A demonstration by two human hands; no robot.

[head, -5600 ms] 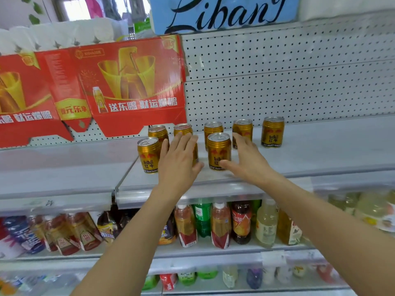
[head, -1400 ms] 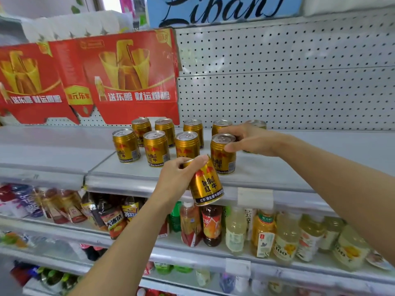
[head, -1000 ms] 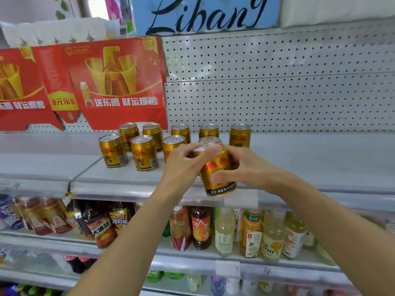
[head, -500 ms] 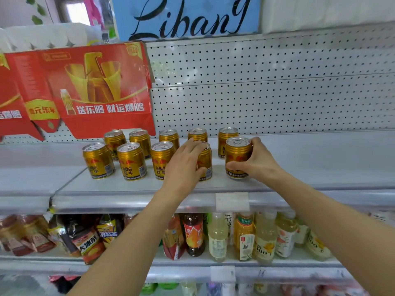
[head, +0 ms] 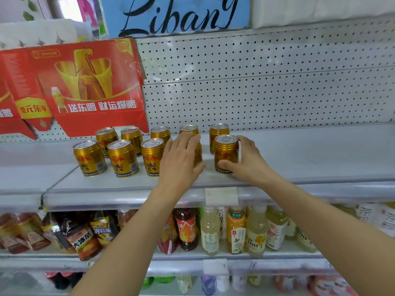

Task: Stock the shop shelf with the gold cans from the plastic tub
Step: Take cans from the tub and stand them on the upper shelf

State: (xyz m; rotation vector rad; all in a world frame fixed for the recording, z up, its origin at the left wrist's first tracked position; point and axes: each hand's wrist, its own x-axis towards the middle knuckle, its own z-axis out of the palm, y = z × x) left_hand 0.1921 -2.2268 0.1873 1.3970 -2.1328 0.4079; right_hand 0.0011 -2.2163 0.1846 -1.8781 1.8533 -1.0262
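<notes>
Shelf: grey metal shelf (head: 299, 159) with a perforated back panel (head: 256, 82); its front lip carries a blank price tag (head: 221, 196).
Back row: five gold cans (head: 131, 136) stand upright near the back panel, left of centre.
Front row: three free-standing gold cans, the leftmost (head: 89, 158) near the shelf's left seam, then two more under the hands.
Left hand: left hand (head: 181, 159) lies over the fourth front can (head: 197, 153), fingers straight and close together across its top and face, thumb low by the base; the can is mostly hidden.
Right hand: right hand (head: 249, 160) grips the fifth front can (head: 226, 153), thumb curled across its lower front, fingers wrapped behind; the can stands upright on the shelf.
Open room: bare shelf runs right of the right hand to the frame edge; a strip of bare shelf lies between the front row and the lip.
Left edge: red cardboard display (head: 85, 86) overhangs the back row's left cans.
Below: bottled drinks (head: 235, 229) crowd the lower shelf.
</notes>
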